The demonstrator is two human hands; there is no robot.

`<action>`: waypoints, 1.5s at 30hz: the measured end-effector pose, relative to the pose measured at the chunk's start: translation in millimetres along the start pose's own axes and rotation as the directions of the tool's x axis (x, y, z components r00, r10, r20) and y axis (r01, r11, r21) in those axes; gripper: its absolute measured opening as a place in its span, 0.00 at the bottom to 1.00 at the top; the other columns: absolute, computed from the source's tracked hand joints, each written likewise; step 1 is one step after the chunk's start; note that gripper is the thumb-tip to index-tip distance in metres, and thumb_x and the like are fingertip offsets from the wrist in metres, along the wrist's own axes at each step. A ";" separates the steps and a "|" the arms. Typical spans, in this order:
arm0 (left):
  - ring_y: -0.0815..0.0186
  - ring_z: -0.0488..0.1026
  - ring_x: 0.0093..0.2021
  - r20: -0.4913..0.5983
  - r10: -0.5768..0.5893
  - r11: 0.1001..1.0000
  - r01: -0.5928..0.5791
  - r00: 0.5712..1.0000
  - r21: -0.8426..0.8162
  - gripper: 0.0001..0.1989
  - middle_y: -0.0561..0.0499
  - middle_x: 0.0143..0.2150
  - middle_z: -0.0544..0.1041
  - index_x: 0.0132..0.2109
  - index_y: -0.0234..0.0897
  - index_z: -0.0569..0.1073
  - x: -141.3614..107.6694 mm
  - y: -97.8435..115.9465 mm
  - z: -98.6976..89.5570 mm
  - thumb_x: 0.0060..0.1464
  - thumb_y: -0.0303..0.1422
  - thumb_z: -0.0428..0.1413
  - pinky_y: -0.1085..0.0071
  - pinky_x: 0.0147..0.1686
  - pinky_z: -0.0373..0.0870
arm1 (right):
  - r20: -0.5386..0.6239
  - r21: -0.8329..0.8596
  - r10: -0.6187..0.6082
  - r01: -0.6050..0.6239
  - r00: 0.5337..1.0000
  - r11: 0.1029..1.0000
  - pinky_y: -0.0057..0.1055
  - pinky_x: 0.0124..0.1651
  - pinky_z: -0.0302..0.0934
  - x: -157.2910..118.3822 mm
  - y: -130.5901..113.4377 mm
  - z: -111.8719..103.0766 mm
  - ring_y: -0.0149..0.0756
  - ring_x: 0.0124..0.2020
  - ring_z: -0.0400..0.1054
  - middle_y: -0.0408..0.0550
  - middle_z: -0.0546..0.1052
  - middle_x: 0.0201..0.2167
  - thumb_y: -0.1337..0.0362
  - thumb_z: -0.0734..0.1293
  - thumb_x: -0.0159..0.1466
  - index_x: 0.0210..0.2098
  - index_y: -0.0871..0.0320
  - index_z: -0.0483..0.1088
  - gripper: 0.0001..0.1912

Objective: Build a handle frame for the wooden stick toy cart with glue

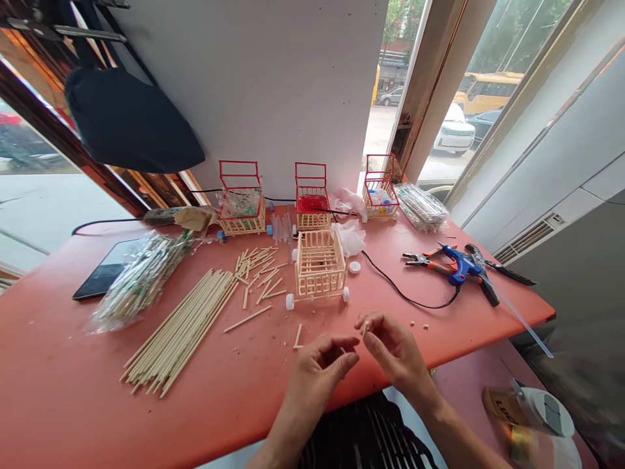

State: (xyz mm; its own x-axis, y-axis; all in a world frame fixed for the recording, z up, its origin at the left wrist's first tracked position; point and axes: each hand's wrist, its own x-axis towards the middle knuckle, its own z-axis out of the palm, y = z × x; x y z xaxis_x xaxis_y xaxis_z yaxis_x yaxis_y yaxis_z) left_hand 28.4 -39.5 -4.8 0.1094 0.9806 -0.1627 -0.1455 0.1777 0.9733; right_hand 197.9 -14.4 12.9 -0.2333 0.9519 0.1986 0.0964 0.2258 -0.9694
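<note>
Both hands hover over the front edge of the red table, just in front of a small wooden cart [321, 286] with white wheels. My left hand [319, 371] has its thumb and fingers apart, with nothing between them. A tiny piece of wooden stick [366, 328] is pinched between the thumb and fingertips of my right hand [393, 348]. Two short sticks [299, 336] lie on the table beyond my left hand. Small wooden bits [426, 327] rest to the right of my right hand.
Long sticks [188, 332] and short cut sticks [258, 267] lie left of the cart. A blue glue gun [463, 266] with its cable, and pliers [422, 260], lie at right. Red-handled carts [243, 218] stand behind. A lidded jar [530, 407] is below at right.
</note>
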 end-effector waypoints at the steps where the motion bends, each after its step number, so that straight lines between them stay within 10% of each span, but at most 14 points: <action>1: 0.65 0.71 0.32 -0.051 0.139 0.976 -0.129 0.989 0.175 0.09 0.49 0.32 0.77 0.40 0.37 0.83 -2.2 0.0 -8.8 0.53 0.37 0.65 0.72 0.32 0.66 | -0.019 -0.001 0.001 -0.001 1.000 1.000 0.32 0.42 0.67 1.4 0.7 -2.1 0.37 0.39 0.73 0.49 0.77 0.37 0.55 0.65 0.70 0.37 0.55 0.69 0.10; 6: 0.57 0.74 0.43 0.039 0.491 0.564 -0.351 0.871 0.747 0.08 0.46 0.42 0.78 0.43 0.40 0.81 -8.5 -0.5 -50.7 0.61 0.28 0.57 0.64 0.43 0.70 | -0.034 -0.037 0.019 -0.020 0.999 0.999 0.31 0.38 0.69 9.2 8.9 -10.8 0.36 0.33 0.74 0.48 0.79 0.31 0.55 0.67 0.69 0.36 0.56 0.70 0.11; 16: 0.58 0.71 0.37 0.315 0.360 0.219 -0.408 0.878 0.887 0.13 0.48 0.35 0.76 0.30 0.38 0.71 7.6 7.1 -52.7 0.64 0.24 0.51 0.66 0.35 0.68 | -0.031 -0.155 0.057 -0.061 0.998 0.986 0.30 0.35 0.67 15.5 23.7 -9.1 0.36 0.32 0.72 0.49 0.79 0.32 0.51 0.66 0.68 0.36 0.56 0.73 0.15; 23: 0.59 0.75 0.40 0.151 0.465 0.551 -0.418 0.872 0.722 0.11 0.47 0.38 0.81 0.49 0.40 0.78 1.0 36.3 -58.8 0.65 0.31 0.52 0.66 0.40 0.71 | -0.048 -0.191 -0.024 0.015 0.999 0.981 0.30 0.34 0.65 20.9 15.8 -7.6 0.35 0.31 0.70 0.48 0.78 0.32 0.54 0.66 0.69 0.36 0.56 0.73 0.12; 30: 0.62 0.76 0.35 0.078 0.160 0.903 -0.178 0.984 0.391 0.14 0.49 0.34 0.82 0.48 0.39 0.83 11.6 48.6 -61.9 0.60 0.36 0.57 0.70 0.35 0.72 | -0.002 -0.198 -0.050 0.048 0.999 0.979 0.29 0.34 0.62 20.8 15.9 1.1 0.34 0.31 0.67 0.46 0.75 0.33 0.58 0.64 0.70 0.37 0.55 0.72 0.09; 45: 0.61 0.77 0.40 0.107 -0.011 0.980 -0.010 0.994 0.199 0.17 0.47 0.40 0.84 0.50 0.38 0.83 27.0 39.5 -56.7 0.55 0.37 0.62 0.68 0.43 0.73 | -0.023 -0.201 0.034 -0.038 0.999 0.979 0.28 0.30 0.58 20.0 16.3 14.8 0.31 0.27 0.63 0.43 0.74 0.30 0.60 0.64 0.69 0.35 0.57 0.70 0.09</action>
State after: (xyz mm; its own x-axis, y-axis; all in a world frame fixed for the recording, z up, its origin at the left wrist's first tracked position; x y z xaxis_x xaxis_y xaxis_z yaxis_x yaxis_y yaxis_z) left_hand -30.1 -1.3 20.0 0.2152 0.9642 -0.1553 0.0520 0.1475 0.9877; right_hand 180.5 5.2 -1.1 -0.2073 0.9636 0.1688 0.2981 0.2266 -0.9273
